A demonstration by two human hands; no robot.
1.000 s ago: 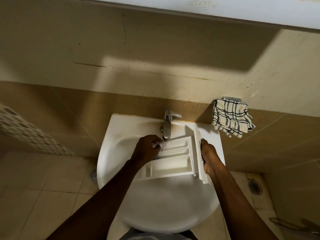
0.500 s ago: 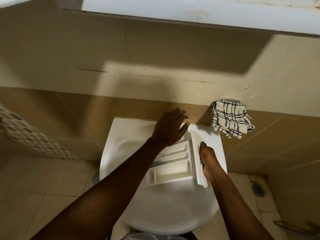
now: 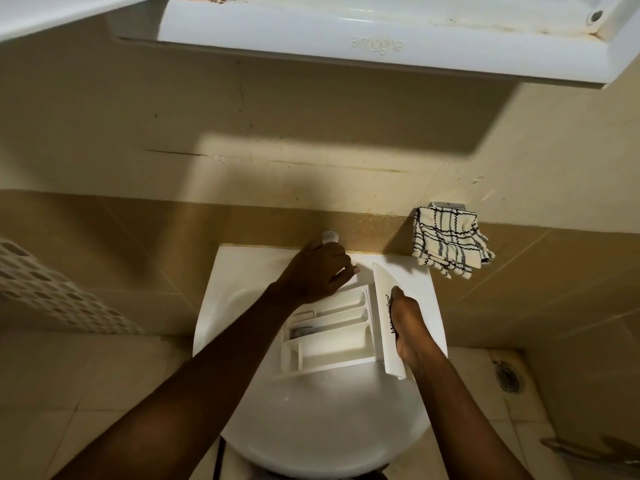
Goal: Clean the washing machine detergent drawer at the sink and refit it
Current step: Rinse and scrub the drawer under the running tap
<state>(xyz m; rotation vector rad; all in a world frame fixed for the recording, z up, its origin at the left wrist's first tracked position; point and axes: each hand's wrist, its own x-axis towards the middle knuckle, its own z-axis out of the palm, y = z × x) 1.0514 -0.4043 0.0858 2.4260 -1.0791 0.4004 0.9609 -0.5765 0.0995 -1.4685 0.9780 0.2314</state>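
The white detergent drawer (image 3: pixel 334 336) lies tilted across the white sink (image 3: pixel 207 327), its compartments facing up and its front panel to the right. My right hand (image 3: pixel 410 332) grips that front panel, over black lettering. My left hand (image 3: pixel 317 271) reaches to the back of the sink and covers the tap, with fingers curled over it. Only the pale end of the tap lever (image 3: pixel 329 236) shows above my knuckles. No running water is visible.
A checked cloth (image 3: pixel 446 244) hangs on a wall hook right of the sink. A white cabinet (image 3: pixel 346 39) juts out overhead. A perforated white basket (image 3: pixel 52 296) stands at the left. A floor drain (image 3: pixel 507 377) is at the right.
My left hand left the drawer's compartments and rose to the tap at the back of the sink. My right hand kept its hold on the front panel. The view tilted upward.
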